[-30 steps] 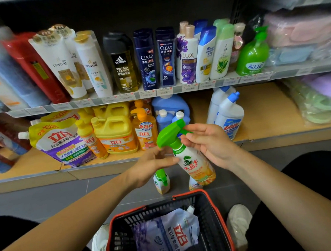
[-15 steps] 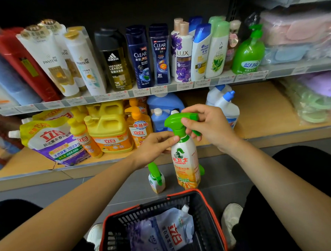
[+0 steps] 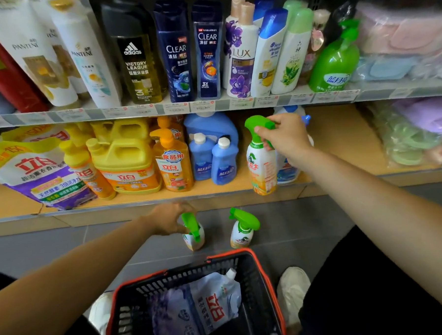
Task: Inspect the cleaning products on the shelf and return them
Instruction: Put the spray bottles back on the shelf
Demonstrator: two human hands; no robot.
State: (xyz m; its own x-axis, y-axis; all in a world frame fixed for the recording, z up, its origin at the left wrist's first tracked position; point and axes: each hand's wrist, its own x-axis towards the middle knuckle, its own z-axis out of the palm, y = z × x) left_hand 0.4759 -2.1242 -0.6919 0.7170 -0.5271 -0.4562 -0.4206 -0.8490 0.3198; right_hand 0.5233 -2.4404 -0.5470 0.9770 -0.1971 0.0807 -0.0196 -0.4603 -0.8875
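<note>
Right hand (image 3: 285, 135) grips the spray bottle (image 3: 262, 165) by its green head, base hanging over the lower shelf (image 3: 341, 140) edge — not set down yet. Left hand (image 3: 170, 218), blurred, is at a floor bottle (image 3: 193, 236) — grip unclear. A second floor bottle (image 3: 243, 230) is left to return.

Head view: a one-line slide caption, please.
Right hand holds a spray bottle over the edge of the lower shelf; left hand is by a second sprayer on the floor.

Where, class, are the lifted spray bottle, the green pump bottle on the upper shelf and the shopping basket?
Lifted spray bottle (image 3: 256, 165): head view, on its white label.
Green pump bottle (image 3: 334, 59): head view, on its body.
Shopping basket (image 3: 229, 254): head view, on its orange rim.
</note>
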